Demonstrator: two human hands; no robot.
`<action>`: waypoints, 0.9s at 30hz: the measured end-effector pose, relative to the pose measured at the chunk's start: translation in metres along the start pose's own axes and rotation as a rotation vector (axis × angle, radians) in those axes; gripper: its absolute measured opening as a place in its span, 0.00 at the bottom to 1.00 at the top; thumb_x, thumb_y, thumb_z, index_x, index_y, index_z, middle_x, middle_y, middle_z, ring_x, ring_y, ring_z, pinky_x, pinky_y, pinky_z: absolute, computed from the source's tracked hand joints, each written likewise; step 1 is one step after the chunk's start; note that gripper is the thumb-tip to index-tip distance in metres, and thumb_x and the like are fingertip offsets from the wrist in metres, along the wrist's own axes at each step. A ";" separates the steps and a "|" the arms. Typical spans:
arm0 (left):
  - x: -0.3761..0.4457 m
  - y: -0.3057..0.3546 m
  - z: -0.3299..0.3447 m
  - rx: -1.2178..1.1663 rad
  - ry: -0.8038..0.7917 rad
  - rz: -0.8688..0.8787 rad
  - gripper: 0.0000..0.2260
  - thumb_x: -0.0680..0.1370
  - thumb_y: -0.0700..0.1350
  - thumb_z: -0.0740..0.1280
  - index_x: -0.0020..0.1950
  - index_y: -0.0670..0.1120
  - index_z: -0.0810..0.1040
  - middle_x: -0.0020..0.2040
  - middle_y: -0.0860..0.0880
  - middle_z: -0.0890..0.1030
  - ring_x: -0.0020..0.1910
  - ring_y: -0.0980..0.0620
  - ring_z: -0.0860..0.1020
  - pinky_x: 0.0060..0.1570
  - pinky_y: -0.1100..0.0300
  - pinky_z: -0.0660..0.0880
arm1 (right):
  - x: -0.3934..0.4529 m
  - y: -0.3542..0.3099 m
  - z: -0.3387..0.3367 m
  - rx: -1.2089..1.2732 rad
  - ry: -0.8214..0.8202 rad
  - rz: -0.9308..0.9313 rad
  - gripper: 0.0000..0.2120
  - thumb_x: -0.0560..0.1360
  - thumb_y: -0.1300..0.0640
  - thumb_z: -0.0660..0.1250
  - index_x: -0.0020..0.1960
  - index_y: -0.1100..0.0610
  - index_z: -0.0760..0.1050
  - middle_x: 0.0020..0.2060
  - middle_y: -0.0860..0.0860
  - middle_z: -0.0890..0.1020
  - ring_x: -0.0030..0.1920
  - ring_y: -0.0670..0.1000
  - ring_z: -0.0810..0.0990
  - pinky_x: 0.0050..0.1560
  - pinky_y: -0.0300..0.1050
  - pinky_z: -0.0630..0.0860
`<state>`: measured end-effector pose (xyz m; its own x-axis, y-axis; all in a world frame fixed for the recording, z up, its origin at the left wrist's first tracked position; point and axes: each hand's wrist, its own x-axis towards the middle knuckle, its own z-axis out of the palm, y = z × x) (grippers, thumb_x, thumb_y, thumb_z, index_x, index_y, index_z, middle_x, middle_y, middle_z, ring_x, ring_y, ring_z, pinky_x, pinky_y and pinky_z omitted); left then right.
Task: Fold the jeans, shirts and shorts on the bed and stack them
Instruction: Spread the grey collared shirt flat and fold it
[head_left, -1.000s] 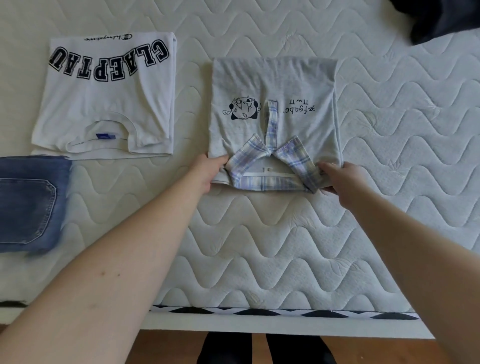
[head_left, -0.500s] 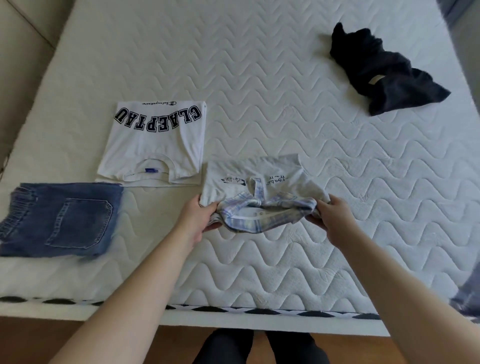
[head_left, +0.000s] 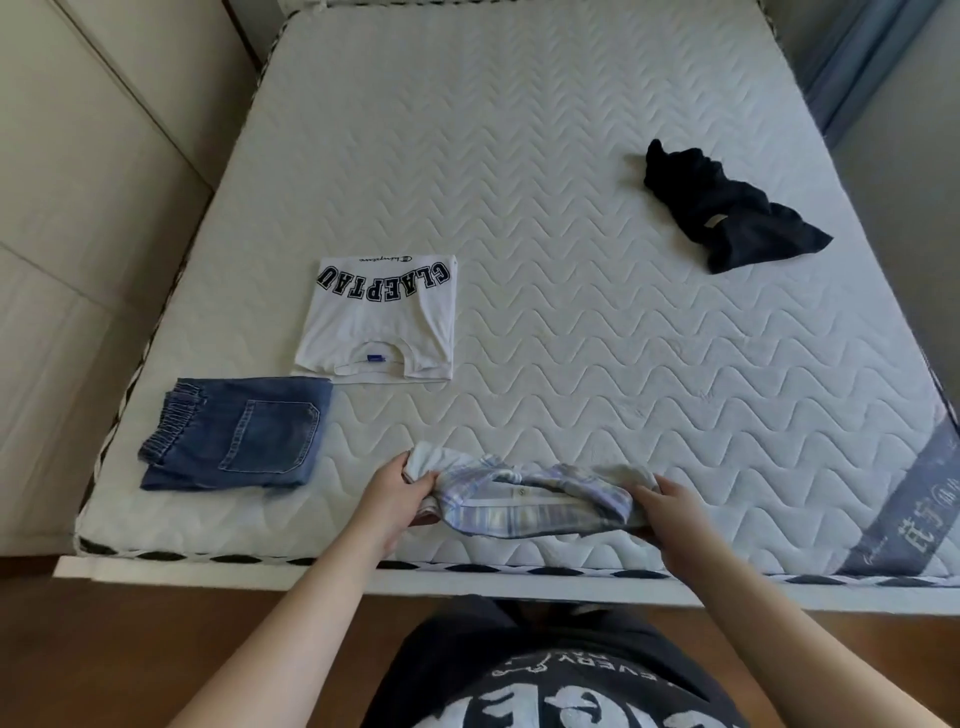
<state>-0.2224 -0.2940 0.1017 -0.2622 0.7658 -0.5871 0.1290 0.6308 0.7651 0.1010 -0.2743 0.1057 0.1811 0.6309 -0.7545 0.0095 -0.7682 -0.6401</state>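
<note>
A folded grey shirt with a plaid collar (head_left: 524, 499) is lifted just above the bed's near edge. My left hand (head_left: 397, 488) grips its left end and my right hand (head_left: 670, 512) grips its right end. A folded white T-shirt with black letters (head_left: 382, 317) lies flat on the mattress to the left. Folded blue denim shorts (head_left: 239, 434) lie in front of it, near the left edge. A crumpled black garment (head_left: 719, 208) lies unfolded at the far right.
The white quilted mattress (head_left: 545, 156) fills the view. Beige cabinet fronts (head_left: 78, 208) stand along the left side. Wooden floor (head_left: 156, 649) shows below the bed's near edge, and a grey label (head_left: 919, 493) sits at the right corner.
Both hands have raised the grey shirt off the mattress and drawn it toward the near edge. The view has pulled back, showing the whole bed.
</note>
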 end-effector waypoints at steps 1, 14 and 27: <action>-0.007 -0.002 -0.003 -0.003 0.002 -0.008 0.11 0.78 0.38 0.67 0.48 0.56 0.79 0.40 0.59 0.84 0.38 0.62 0.82 0.32 0.72 0.74 | -0.008 0.004 0.001 0.022 -0.001 0.018 0.07 0.78 0.65 0.64 0.53 0.61 0.79 0.43 0.60 0.84 0.40 0.56 0.83 0.31 0.41 0.80; -0.063 -0.001 -0.027 -0.196 0.138 -0.137 0.06 0.80 0.42 0.66 0.52 0.51 0.80 0.43 0.50 0.86 0.38 0.52 0.85 0.32 0.61 0.78 | -0.035 -0.005 0.013 0.063 -0.051 0.028 0.05 0.76 0.62 0.65 0.48 0.59 0.79 0.42 0.60 0.83 0.38 0.56 0.83 0.30 0.39 0.78; -0.035 0.007 -0.129 -0.281 0.157 -0.102 0.04 0.80 0.41 0.67 0.53 0.47 0.80 0.45 0.45 0.85 0.39 0.50 0.84 0.33 0.59 0.78 | -0.054 -0.041 0.116 0.059 -0.097 -0.031 0.05 0.78 0.63 0.63 0.49 0.61 0.78 0.40 0.60 0.82 0.36 0.55 0.81 0.27 0.38 0.77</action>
<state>-0.3355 -0.3326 0.1613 -0.4072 0.6579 -0.6336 -0.1685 0.6277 0.7600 -0.0232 -0.2646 0.1555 0.0857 0.6641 -0.7427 -0.0443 -0.7422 -0.6687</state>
